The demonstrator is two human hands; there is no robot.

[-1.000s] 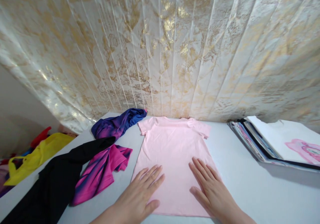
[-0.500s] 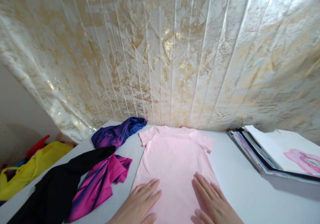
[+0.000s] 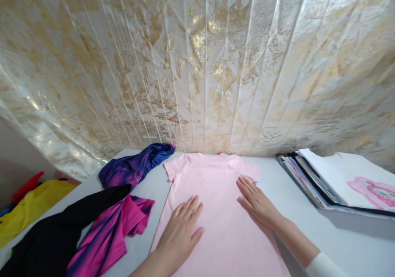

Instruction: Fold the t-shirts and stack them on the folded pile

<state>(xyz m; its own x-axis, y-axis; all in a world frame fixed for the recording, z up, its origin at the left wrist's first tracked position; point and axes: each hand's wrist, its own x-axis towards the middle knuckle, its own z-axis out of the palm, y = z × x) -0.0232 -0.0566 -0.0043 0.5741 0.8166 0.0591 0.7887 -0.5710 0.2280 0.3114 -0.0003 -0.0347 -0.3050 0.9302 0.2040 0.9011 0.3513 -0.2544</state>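
A pink short-sleeved T-shirt (image 3: 216, 223) lies spread flat on the white table (image 3: 327, 244), its collar towards the back curtain. On the left half of the shirt's body rests my left hand (image 3: 180, 227), palm down with the fingers stretched out. My right hand (image 3: 256, 201) lies flat farther up, on the right side of the shirt just below the sleeve. Both hands are open, and neither grips the cloth. The shirt's lower hem is out of view.
Crumpled purple-blue clothing (image 3: 135, 166), a black garment (image 3: 52, 240) and a pink-purple garment (image 3: 114, 231) lie on the left. Beyond the table's left edge is a yellow garment (image 3: 40, 201). A stack of folded clothes (image 3: 342, 182) sits at right. A gold-patterned curtain (image 3: 197, 83) hangs behind.
Both hands have moved up the shirt towards the collar, the right one farther, reaching just below the sleeve. The camera view has shifted slightly.
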